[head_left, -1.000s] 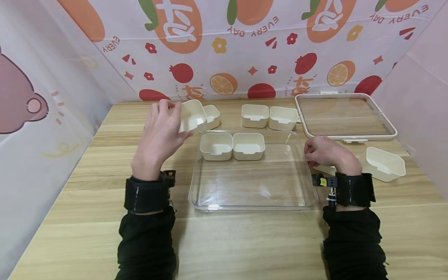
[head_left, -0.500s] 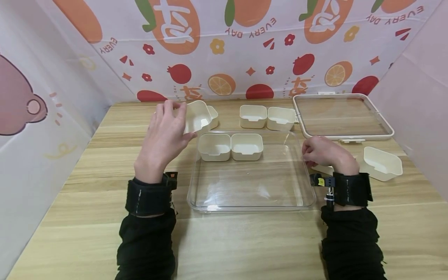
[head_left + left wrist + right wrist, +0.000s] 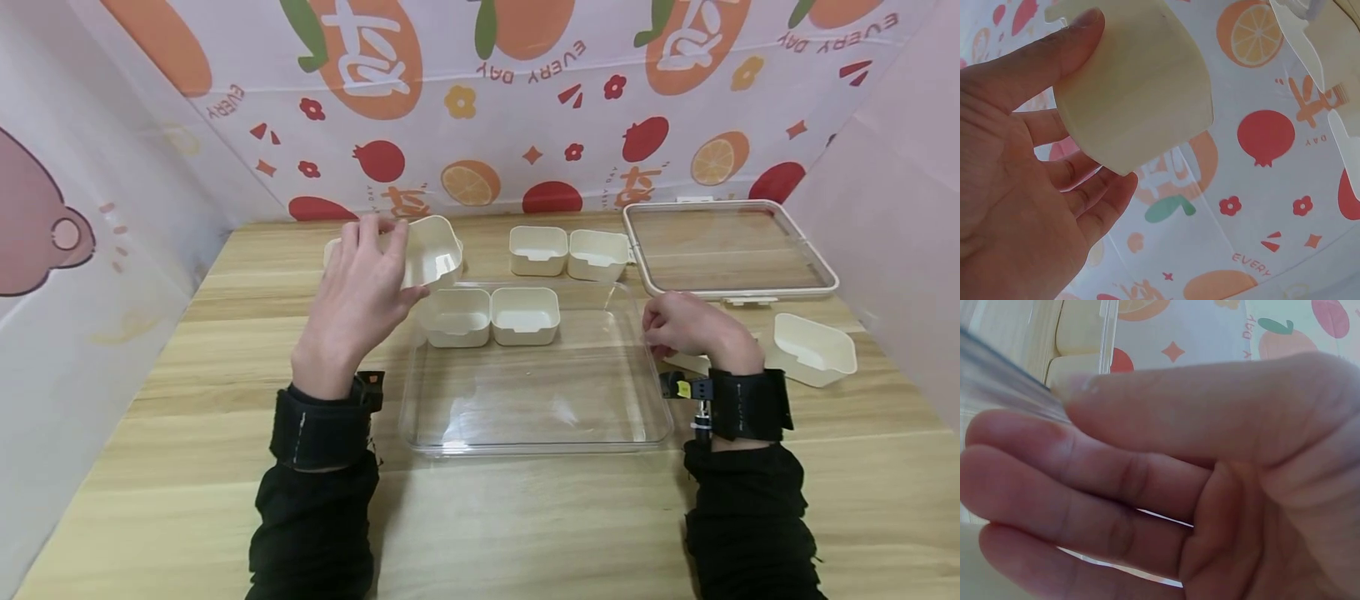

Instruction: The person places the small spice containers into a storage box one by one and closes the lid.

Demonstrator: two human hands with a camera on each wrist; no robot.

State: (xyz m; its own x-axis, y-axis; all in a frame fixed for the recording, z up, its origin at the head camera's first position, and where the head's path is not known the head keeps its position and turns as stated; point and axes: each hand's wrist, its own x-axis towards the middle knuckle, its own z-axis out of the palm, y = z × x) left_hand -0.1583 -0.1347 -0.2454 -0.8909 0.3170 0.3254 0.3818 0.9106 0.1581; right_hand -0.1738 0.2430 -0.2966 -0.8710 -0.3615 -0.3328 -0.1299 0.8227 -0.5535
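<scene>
My left hand point(image 3: 356, 304) grips a cream plastic bin point(image 3: 433, 254) by its side, thumb on one face and fingers around the far side. The tilted bin is held up near the back left corner of a clear rectangular box point(image 3: 536, 408); in the left wrist view its smooth wall point(image 3: 1141, 81) shows. Inside the box, two cream bins point(image 3: 457, 321) stand side by side along the back. My right hand point(image 3: 697, 329) pinches the box's right rim between thumb and fingers, and the right wrist view shows the clear edge point(image 3: 1007, 375) there.
Behind the box stand two more cream bins point(image 3: 538, 252). A clear lid with a white frame point(image 3: 750, 294) lies at the back right. Another bin point(image 3: 813, 350) is right of my right wrist, and a pale piece point(image 3: 690, 363) lies partly hidden under that hand.
The left hand has shifted slightly to the right with its bin, now covering most of the bin behind. A pale edge now shows left of that hand. The right hand keeps its hold.
</scene>
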